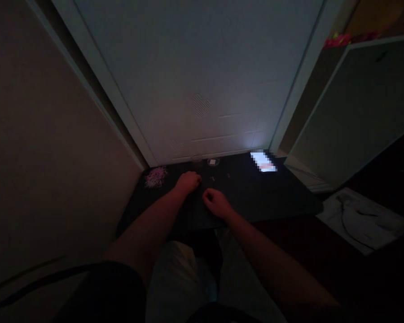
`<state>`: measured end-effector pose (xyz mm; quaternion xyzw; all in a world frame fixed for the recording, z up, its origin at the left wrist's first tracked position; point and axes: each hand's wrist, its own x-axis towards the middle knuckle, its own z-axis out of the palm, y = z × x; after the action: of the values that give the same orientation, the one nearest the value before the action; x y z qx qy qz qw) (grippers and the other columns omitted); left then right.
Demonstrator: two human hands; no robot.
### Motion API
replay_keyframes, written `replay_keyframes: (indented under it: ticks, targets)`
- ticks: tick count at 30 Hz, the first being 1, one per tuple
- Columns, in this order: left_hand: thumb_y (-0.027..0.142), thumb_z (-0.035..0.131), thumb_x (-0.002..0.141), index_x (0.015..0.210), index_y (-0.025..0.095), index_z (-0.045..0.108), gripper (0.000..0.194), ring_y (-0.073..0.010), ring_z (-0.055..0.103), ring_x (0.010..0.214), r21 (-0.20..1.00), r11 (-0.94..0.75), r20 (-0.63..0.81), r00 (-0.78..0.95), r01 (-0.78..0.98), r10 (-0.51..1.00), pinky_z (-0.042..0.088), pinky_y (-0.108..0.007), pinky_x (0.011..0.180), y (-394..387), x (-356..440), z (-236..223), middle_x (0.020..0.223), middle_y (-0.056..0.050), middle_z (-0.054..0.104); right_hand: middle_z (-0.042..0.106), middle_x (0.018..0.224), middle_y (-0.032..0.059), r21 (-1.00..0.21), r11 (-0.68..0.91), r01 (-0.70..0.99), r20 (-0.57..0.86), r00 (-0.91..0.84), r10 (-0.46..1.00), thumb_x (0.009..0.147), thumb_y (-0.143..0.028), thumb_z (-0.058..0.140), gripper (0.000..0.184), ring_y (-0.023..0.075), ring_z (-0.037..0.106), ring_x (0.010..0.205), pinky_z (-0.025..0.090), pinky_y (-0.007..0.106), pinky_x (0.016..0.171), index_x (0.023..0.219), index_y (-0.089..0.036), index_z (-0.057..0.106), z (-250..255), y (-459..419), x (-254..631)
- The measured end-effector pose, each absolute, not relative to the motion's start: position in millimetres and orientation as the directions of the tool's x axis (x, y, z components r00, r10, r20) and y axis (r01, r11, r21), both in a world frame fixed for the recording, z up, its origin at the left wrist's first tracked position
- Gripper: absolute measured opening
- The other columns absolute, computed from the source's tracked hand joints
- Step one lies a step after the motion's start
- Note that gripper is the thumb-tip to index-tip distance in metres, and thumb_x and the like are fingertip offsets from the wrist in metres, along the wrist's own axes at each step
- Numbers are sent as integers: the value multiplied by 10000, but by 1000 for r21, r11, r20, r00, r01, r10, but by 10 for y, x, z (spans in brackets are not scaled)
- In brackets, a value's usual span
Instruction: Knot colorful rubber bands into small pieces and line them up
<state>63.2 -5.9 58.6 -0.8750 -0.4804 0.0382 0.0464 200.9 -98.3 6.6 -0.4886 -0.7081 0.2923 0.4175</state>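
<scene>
Over a small dark table (249, 197), my left hand (188, 180) rests near the tabletop with its fingers curled inward. My right hand (217, 202) is closer to me, thumb and forefinger bent together in a loose ring. The room is dim, and I cannot make out what either hand holds, if anything. A pile of thin pink and purple pieces (155, 177) lies left of my left hand. Beyond my hands are a faint clear round container (196, 159) and a small round dish (213, 162) with a white square in it. Tiny pale pieces (212, 178) lie beside them.
A brightly lit, pixelated screen (263, 161) lies at the table's back right. Behind the table stands a pale panel (202, 67) with heart patterns. A wall (54, 157) borders the left. On the floor at right is a flat whitish box or sheet (360, 224).
</scene>
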Motion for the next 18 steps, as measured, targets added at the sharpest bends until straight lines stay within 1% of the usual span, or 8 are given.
replay_keyframes:
  ticks: [4, 8, 10, 13, 15, 18]
  targets:
    - [251, 502, 793, 933, 258, 678, 225, -219, 567, 925, -101, -531, 1, 534, 841, 845, 457, -318, 767, -19, 630, 570, 1002, -62, 615, 547, 655, -17, -824, 353, 443, 305, -178, 936, 729, -163, 483, 60, 106, 477, 606, 350, 217, 572, 704, -177, 536, 59, -980, 2012]
    - [257, 519, 787, 900, 248, 673, 191, -217, 561, 941, -81, -542, 18, 545, 836, 838, 454, -319, 785, 8, 623, 546, 1013, -59, 597, 536, 641, -21, -836, 335, 435, 286, -176, 942, 733, -177, 487, 55, 103, 469, 588, 349, 217, 562, 706, -178, 535, 47, -975, 2012]
    - [271, 546, 775, 940, 245, 652, 198, -218, 554, 971, -41, -551, 57, 552, 834, 832, 451, -326, 815, 13, 602, 540, 1057, -58, 580, 535, 640, -21, -840, 331, 429, 281, -179, 943, 738, -184, 484, 61, 101, 470, 585, 350, 216, 561, 705, -179, 535, 45, -974, 2011]
    - [319, 601, 742, 1094, 239, 571, 362, -226, 532, 1036, 62, -546, 171, 530, 836, 831, 442, -346, 872, 36, 484, 555, 1156, -70, 534, 536, 642, -21, -842, 328, 429, 276, -180, 944, 739, -188, 483, 63, 101, 471, 585, 349, 214, 555, 706, -180, 537, 45, -973, 2014]
    - [328, 613, 732, 1146, 223, 527, 436, -224, 522, 1061, 121, -541, 235, 505, 833, 831, 432, -350, 901, 65, 309, 576, 1180, -81, 521, 539, 645, -21, -840, 330, 431, 275, -187, 943, 736, -191, 487, 58, 102, 475, 589, 349, 214, 556, 709, -181, 538, 43, -972, 2016]
    - [280, 579, 753, 1116, 203, 538, 373, -219, 529, 1057, 153, -505, 285, 452, 849, 845, 420, -354, 924, 92, -97, 591, 1148, -86, 545, 539, 641, -20, -836, 334, 437, 271, -202, 941, 737, -198, 489, 60, 105, 481, 595, 353, 216, 562, 703, -182, 535, 36, -972, 2019]
